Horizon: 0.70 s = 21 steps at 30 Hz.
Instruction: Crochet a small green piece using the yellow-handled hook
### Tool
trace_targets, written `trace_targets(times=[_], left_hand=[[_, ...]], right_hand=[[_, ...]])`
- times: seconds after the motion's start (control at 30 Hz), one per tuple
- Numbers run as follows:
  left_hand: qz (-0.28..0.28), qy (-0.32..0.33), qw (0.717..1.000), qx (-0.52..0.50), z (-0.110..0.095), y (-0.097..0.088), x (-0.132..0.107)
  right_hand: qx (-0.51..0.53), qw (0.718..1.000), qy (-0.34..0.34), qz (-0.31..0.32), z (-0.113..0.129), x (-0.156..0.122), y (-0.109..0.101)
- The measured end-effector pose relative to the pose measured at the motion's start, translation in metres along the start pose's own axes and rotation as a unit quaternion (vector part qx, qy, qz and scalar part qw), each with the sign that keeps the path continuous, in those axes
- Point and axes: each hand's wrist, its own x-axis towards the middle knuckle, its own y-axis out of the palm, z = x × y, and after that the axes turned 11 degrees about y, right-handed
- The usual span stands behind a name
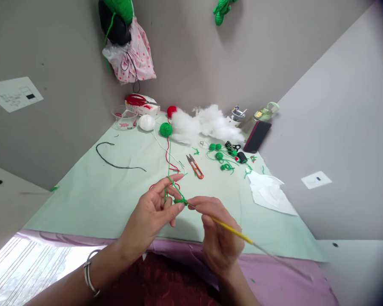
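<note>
One left hand [153,209] pinched the green crochet piece [180,201], one right hand [222,231] the yellow-handled crochet hook [232,230]; green yarn [176,187], if slackened, could have slipped off.

Looks like a small handicraft corner, in a home or little workshop; cannot tell which. Closed in by plain grey walls [185,59], with a cloth-covered table [83,204] below. Strewn with yarn-work supplies: a green yarn ball [166,129], a white yarn ball [146,122], fluffy white stuffing [212,122], orange snips [196,168], and red-handled scissors [135,100] on a box [150,110]. Marked as a crocheter's spot by a yellow-handled hook [232,230]. Homely in its extras: a phone [257,137] propped near a bottle [263,114], a polka-dotted pink bag [139,59] hanging against a wall.
</note>
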Motion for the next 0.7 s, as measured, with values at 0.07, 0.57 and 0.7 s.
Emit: trace_targets(times=[0.07,0.57,0.7], left_hand=[[-0.006,0.002,1.0,-0.004,0.0,0.002,-0.001],[0.011,-0.055,0.991,-0.123,0.0,0.0,0.002],[-0.002,-0.03,0.997,-0.077,0.006,0.001,0.0]], right_hand=[[-0.08,0.996,-0.049,-0.006,-0.004,-0.004,0.003],[0.103,0.988,0.108,-0.03,0.002,0.014,0.014],[-0.025,0.998,0.028,-0.047,0.0,0.004,0.017]])
